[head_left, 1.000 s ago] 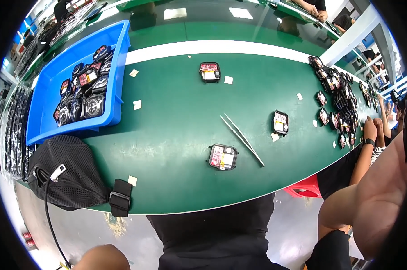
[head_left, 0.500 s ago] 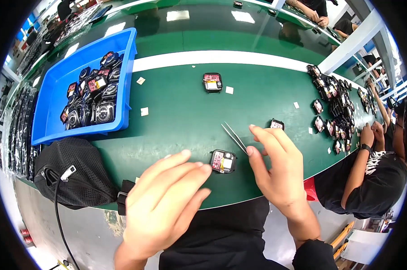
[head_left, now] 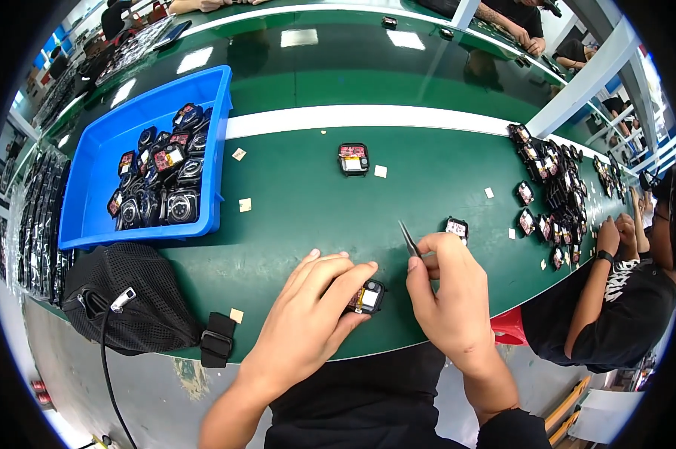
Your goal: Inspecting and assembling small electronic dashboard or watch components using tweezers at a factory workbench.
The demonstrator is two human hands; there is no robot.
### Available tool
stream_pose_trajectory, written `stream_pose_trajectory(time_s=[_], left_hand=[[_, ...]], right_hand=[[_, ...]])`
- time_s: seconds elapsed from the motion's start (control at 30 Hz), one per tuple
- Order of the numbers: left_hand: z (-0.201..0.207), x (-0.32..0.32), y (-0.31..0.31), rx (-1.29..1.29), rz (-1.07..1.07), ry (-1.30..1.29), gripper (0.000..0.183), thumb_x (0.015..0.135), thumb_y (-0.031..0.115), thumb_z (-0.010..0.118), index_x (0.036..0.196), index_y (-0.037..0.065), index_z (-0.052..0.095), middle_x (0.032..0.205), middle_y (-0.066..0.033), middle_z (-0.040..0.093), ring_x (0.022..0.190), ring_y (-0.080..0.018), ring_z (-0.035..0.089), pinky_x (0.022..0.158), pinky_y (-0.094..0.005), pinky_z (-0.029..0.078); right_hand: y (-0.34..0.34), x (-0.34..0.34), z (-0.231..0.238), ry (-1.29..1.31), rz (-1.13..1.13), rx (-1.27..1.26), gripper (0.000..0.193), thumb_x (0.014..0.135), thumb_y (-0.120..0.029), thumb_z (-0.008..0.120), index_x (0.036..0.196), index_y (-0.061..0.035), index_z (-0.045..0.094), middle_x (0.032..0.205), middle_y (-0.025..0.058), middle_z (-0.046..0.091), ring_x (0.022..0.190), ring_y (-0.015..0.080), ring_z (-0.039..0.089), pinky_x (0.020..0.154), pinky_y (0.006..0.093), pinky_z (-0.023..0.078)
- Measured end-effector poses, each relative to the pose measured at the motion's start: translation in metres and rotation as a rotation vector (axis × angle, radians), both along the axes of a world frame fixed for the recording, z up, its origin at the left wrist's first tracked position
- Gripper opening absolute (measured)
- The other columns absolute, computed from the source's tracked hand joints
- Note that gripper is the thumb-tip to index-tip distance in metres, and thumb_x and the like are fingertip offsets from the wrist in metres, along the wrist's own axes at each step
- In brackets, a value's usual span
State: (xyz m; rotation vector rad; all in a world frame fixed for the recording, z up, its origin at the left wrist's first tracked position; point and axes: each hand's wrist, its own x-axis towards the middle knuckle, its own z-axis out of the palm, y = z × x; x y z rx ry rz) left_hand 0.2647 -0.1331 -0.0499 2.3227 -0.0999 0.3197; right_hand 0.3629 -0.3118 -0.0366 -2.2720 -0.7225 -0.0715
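My left hand has its fingers closed around the left side of an opened smartwatch case that lies on the green table. The thumb is at its near edge and the index finger at its far edge; part of the case is hidden under the fingers. Pinched between thumb and fingers, a pair of metal tweezers is in my right hand, its tips pointing away from me above the table. Just beyond the right hand is another opened watch case, partly covered by the fingers.
A blue bin of watch cases stands at the far left, with a black mesh bag before it. A single watch case lies farther back. Many cases are heaped at right, near a co-worker. Small paper squares dot the table.
My left hand has come down and right, from open above the table to gripping the watch case. My right hand has moved slightly nearer me, its tweezers turned more upright.
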Motion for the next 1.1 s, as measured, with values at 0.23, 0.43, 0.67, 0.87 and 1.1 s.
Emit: stream_pose_trajectory(time_s=[0.23, 0.43, 0.67, 0.87, 1.1], left_hand=[[-0.001, -0.009, 0.006, -0.162, -0.109, -0.125, 0.056, 0.070, 0.012, 0.091, 0.121, 0.007, 0.069, 0.117, -0.0094, 0.072, 0.121, -0.0328, 0.066, 0.111, -0.0524, 0.046], [-0.003, -0.012, 0.001, -0.132, -0.176, -0.248, 0.050, 0.072, 0.013, 0.090, 0.116, 0.004, 0.069, 0.117, -0.0166, 0.072, 0.116, -0.0372, 0.069, 0.103, -0.0516, 0.054], [-0.019, -0.018, -0.010, -0.226, -0.065, -0.491, 0.061, 0.070, 0.023, 0.095, 0.117, 0.002, 0.063, 0.114, -0.0202, 0.070, 0.105, -0.0391, 0.072, 0.087, -0.0465, 0.063], [-0.019, -0.017, -0.007, -0.205, 0.014, -0.506, 0.063, 0.071, 0.028, 0.094, 0.119, 0.000, 0.063, 0.113, -0.0203, 0.069, 0.105, -0.0383, 0.072, 0.090, -0.0466, 0.062], [-0.019, -0.026, -0.014, -1.142, 0.278, -0.304, 0.082, 0.073, 0.037, 0.094, 0.133, -0.004, 0.055, 0.120, -0.0227, 0.063, 0.110, -0.0358, 0.069, 0.093, -0.0462, 0.061]], right_hand=[[-0.013, -0.010, 0.008, 1.005, 0.299, 0.400, 0.020, 0.098, 0.001, 0.060, 0.117, 0.0040, 0.056, 0.096, 0.0035, 0.063, 0.087, 0.0065, 0.058, 0.073, 0.0223, 0.047], [-0.012, -0.031, 0.004, 1.116, 0.261, 0.545, 0.025, 0.098, -0.003, 0.067, 0.121, 0.0020, 0.057, 0.091, 0.0026, 0.066, 0.077, 0.0038, 0.056, 0.064, 0.0218, 0.043], [-0.009, -0.037, 0.004, 1.421, 0.223, 0.935, 0.017, 0.102, -0.006, 0.064, 0.113, -0.0043, 0.050, 0.082, 0.0006, 0.064, 0.055, -0.0009, 0.041, 0.047, 0.0201, 0.027], [-0.003, -0.034, 0.002, 1.610, 0.265, 0.918, 0.020, 0.104, -0.012, 0.063, 0.116, -0.0039, 0.049, 0.077, 0.0006, 0.059, 0.052, 0.0016, 0.038, 0.046, 0.0230, 0.026], [-0.007, -0.032, 0.001, 0.963, 0.433, 0.602, 0.040, 0.108, -0.020, 0.055, 0.137, 0.0051, 0.045, 0.121, 0.0136, 0.051, 0.093, 0.0156, 0.054, 0.080, 0.0334, 0.049]])
